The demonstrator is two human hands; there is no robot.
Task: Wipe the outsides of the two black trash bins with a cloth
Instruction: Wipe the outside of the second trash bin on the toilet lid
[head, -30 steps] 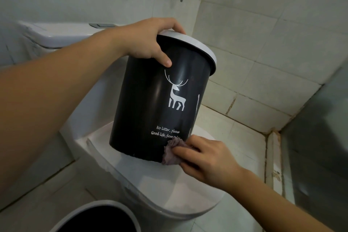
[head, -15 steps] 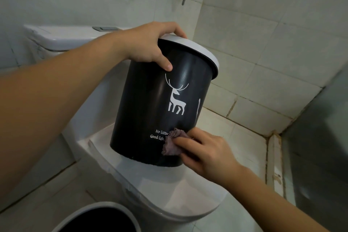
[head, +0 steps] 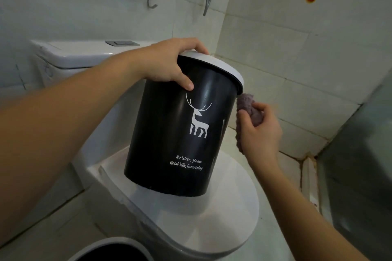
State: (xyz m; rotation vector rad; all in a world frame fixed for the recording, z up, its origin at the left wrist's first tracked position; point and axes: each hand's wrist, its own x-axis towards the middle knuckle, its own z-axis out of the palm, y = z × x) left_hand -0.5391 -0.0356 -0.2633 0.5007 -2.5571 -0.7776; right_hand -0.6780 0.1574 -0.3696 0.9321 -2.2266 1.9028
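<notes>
black bin [head: 180,133] tilted, rim up-right — left hand [head: 169,63] grips rim, right hand [head: 257,131] clutches cloth [head: 248,110].

tilted black deer-print bin [head: 180,133]; purple cloth [head: 247,106] touching its side.

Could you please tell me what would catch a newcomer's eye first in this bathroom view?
First, the black trash bin with its white deer print, standing tilted on the closed toilet lid at the centre. The left hand grips its white rim, while the right hand holds a purple cloth against the bin's right side, just under the rim. A second bin's rim peeks in at the bottom edge.
</notes>
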